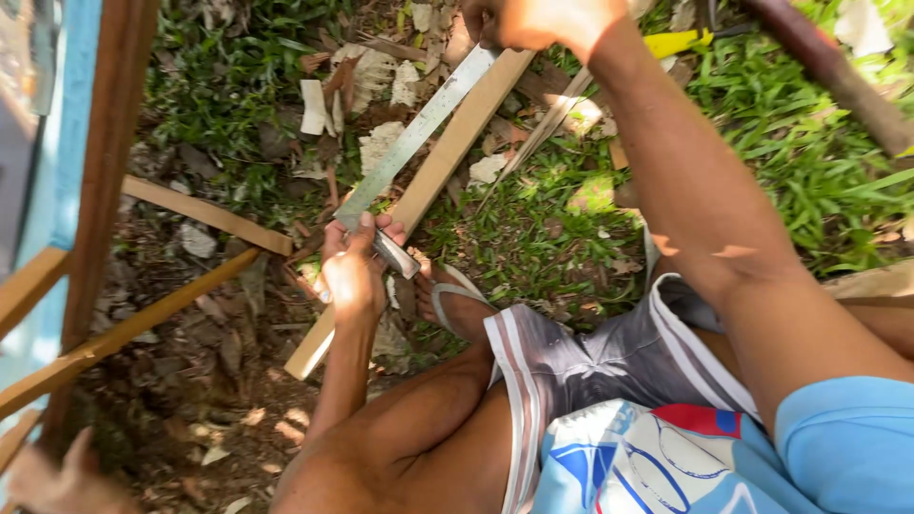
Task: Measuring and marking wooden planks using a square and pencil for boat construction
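Note:
A long pale wooden slat [447, 157] lies slantwise on the ground of grass and dry leaves. A metal square [419, 128] rests along it, its blade running up to the right. My left hand [354, 271] grips the square's lower end, where its short stock [395, 253] sticks out beside my fingers. My right hand [528, 21] is at the top edge of the view, fingers curled over the upper end of the blade and slat. The frame edge cuts it off, so what it holds is hidden.
A brown wooden frame [100, 190] with slanted rails stands at the left against a blue wall. Another person's hand [48, 476] shows at the bottom left. My sandalled foot [457, 305] rests beside the slat. Wood scraps [314, 105], a thin strip [552, 119], a yellow object [676, 43] and a reddish-brown handle [828, 67] lie nearby.

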